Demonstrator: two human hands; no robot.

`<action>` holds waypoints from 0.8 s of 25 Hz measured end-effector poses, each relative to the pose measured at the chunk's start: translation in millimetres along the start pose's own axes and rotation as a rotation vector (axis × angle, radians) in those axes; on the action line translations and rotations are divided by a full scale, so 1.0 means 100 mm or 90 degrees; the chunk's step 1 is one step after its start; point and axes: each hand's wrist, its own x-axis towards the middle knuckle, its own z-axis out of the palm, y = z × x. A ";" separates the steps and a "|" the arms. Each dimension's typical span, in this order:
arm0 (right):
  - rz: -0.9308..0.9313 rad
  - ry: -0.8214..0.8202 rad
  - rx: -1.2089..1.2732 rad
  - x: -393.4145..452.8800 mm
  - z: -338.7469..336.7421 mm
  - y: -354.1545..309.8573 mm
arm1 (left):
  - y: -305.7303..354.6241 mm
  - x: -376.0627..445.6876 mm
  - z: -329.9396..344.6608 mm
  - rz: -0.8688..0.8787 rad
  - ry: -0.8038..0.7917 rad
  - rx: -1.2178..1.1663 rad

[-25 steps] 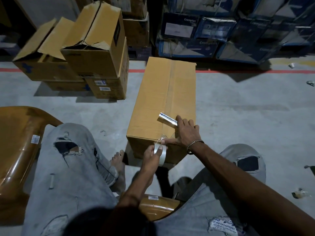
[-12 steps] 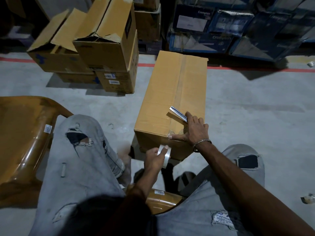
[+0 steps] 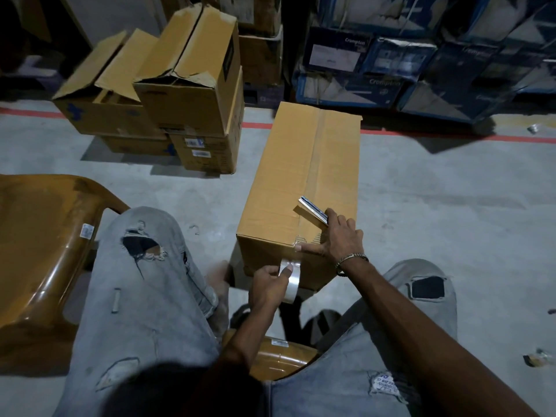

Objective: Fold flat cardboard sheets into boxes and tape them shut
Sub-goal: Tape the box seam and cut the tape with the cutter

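- The box (image 3: 304, 188) stands on the concrete floor (image 3: 451, 221) just in front of the seated person's knees. Its long axis runs from near to far, leaning slightly right at the far end.
- A strip of clear tape (image 3: 320, 152) runs along the top seam, following that same axis, and reaches the near edge.
- Right hand (image 3: 337, 239): it rests on the near right corner of the top. The thumb is pressed flat along the near edge over the tape end, and the fingers are curled round a slim metal blade (image 3: 313, 210) which lies slantwise on the top.
- Left hand (image 3: 269, 284): it grips the tape roll (image 3: 290, 281), held low against the near end face, just below the thumb of the other hand.
- Judgement: the next move turns on the short span of tape between roll and near edge. The right hand is nearer the cut and already carries the blade.
- Materials: the box is plain brown corrugated board, matt, with faint creasing near the near corner. The tape is glossy and transparent. The blade is bright and thin.
- Other cartons (image 3: 168, 94) stand far left, some with flaps open. An orange plastic chair (image 3: 39, 242) is near left.
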 end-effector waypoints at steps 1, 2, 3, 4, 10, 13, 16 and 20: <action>0.000 0.004 0.005 0.00 -0.01 0.00 | 0.00 -0.01 0.00 0.006 0.009 0.024; 0.003 0.004 0.012 0.00 -0.01 -0.01 | 0.00 -0.03 -0.01 0.005 0.014 0.045; 0.004 0.004 0.019 0.01 -0.01 0.00 | 0.00 -0.05 -0.01 0.003 0.018 0.061; 0.007 0.004 0.022 0.01 -0.01 0.00 | 0.01 -0.06 -0.02 -0.001 0.019 0.074; 0.018 -0.012 0.027 0.01 -0.03 -0.01 | -0.07 -0.09 -0.08 -0.016 0.012 0.094; 0.025 -0.038 0.040 0.00 -0.07 -0.01 | -0.05 -0.10 -0.11 -0.021 -0.019 0.038; 0.079 -0.073 0.187 0.01 -0.17 0.05 | 0.03 -0.09 -0.16 -0.048 -0.052 -0.010; 0.176 -0.176 0.630 -0.22 -0.43 0.06 | 0.04 -0.02 -0.17 -0.022 -0.071 -0.052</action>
